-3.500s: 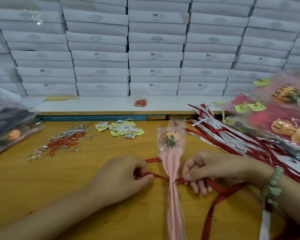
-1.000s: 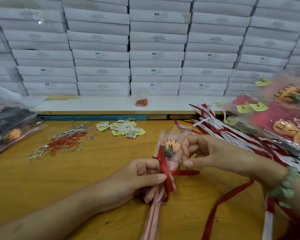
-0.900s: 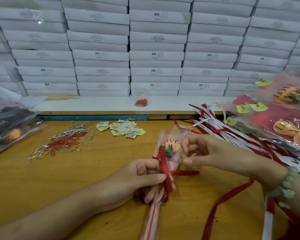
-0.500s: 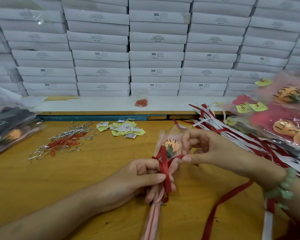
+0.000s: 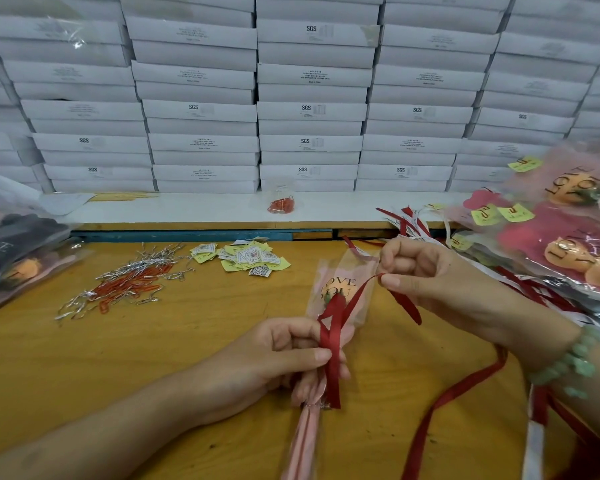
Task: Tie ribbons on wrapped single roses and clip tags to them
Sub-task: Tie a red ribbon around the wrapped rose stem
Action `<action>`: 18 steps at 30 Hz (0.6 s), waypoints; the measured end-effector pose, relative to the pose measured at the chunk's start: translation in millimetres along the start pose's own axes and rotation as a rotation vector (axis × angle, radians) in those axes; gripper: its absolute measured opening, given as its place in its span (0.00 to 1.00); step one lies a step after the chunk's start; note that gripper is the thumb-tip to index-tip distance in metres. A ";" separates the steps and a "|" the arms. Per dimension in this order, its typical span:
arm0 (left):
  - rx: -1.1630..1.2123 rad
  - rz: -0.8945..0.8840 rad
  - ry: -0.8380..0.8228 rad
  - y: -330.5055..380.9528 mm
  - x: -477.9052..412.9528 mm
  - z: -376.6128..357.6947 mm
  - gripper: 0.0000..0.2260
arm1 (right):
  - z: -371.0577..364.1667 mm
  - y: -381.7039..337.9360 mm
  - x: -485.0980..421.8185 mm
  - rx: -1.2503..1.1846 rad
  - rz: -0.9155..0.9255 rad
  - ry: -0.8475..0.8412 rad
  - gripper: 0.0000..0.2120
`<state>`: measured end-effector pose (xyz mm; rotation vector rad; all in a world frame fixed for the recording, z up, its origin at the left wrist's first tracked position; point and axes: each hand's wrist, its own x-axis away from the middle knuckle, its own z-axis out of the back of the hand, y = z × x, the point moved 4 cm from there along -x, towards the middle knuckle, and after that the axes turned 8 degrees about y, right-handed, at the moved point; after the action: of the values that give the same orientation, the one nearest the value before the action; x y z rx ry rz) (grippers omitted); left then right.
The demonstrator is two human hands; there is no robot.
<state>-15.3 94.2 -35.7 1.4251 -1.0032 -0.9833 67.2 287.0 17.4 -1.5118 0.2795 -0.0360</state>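
A single wrapped rose [image 5: 340, 289] in clear and pink film printed "LOVE YOU" lies tilted over the wooden table [image 5: 153, 358]. My left hand [image 5: 284, 358] grips its stem and pinches a loop of red ribbon [image 5: 333, 344] against it with the thumb. My right hand [image 5: 426, 275] is raised to the right of the rose head and pinches the other ribbon end between thumb and forefinger, drawn taut toward the loop. A pile of yellow and white tags [image 5: 246, 258] and a heap of red and silver clips [image 5: 129, 285] lie at the table's back left.
Finished wrapped roses with yellow tags [image 5: 561, 237] are piled at the right over a bundle of red and white ribbons [image 5: 520, 285]. More bagged roses [image 5: 18, 258] sit at the left edge. Stacked white boxes [image 5: 309, 109] form a wall behind a white ledge holding a small bag of red clips [image 5: 281, 204].
The rose was lifted off the table into my left hand and a ribbon loop formed. In the last second my right hand rose, pulling the ribbon end up and right.
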 end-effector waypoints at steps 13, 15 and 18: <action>0.212 -0.001 0.194 -6.4 -5.2 10.2 0.11 | -41.0 14.0 15.3 0.107 -0.269 -0.233 0.10; 0.222 0.009 0.201 -6.6 -5.6 11.5 0.12 | -49.7 18.2 17.1 0.145 -0.261 -0.214 0.11; 0.217 0.015 0.208 -5.7 -5.4 12.4 0.11 | -57.7 21.4 16.8 0.242 -0.194 -0.129 0.13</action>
<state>-28.4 96.1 -42.1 1.6590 -0.9865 -0.7136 68.5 228.6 -8.3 -1.2898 0.0232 -0.1217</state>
